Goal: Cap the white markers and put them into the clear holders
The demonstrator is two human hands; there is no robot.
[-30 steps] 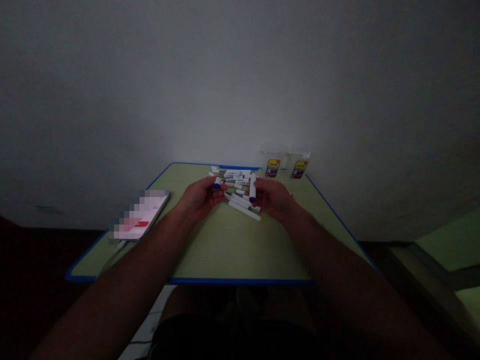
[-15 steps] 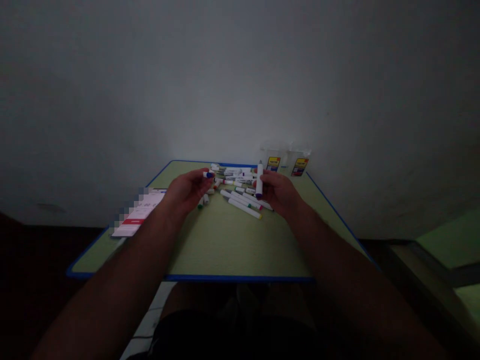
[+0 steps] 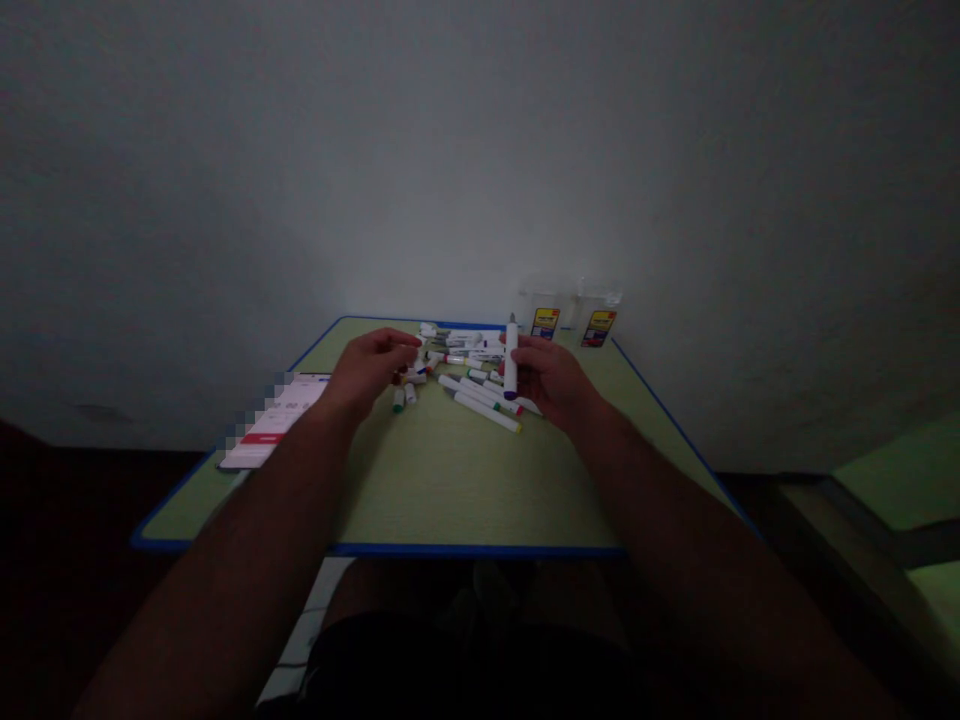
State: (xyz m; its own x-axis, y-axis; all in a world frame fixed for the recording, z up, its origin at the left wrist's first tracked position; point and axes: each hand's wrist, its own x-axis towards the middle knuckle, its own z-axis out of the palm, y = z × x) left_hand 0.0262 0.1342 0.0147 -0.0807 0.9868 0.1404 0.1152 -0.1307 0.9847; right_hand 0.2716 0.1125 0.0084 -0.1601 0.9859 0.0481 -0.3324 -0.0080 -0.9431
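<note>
My right hand [image 3: 553, 382] grips a white marker [image 3: 511, 362] with a purple end. The marker stands nearly upright, purple end down, its uncapped grey tip pointing up. Left of it, my left hand [image 3: 366, 370] hovers with fingers stretched out and nothing visible between them. Below those fingertips lie several loose marker caps, among them a green-ended cap [image 3: 398, 401] and a white cap [image 3: 410, 394]. Between the hands, several white markers lie on the table, such as a yellow-ended marker [image 3: 487, 411] at the front of the pile.
A pale green table [image 3: 465, 490] with a blue edge stands against a grey wall. Two clear plastic cases [image 3: 598, 325] with yellow labels stand at the back right. On the left lies a tablet or phone [image 3: 274, 425] with a lit screen, partly behind my left forearm.
The blue-ended cap has left my left hand and now appears among the caps below it; the fingers have opened. My right hand has shifted slightly left with the marker.
</note>
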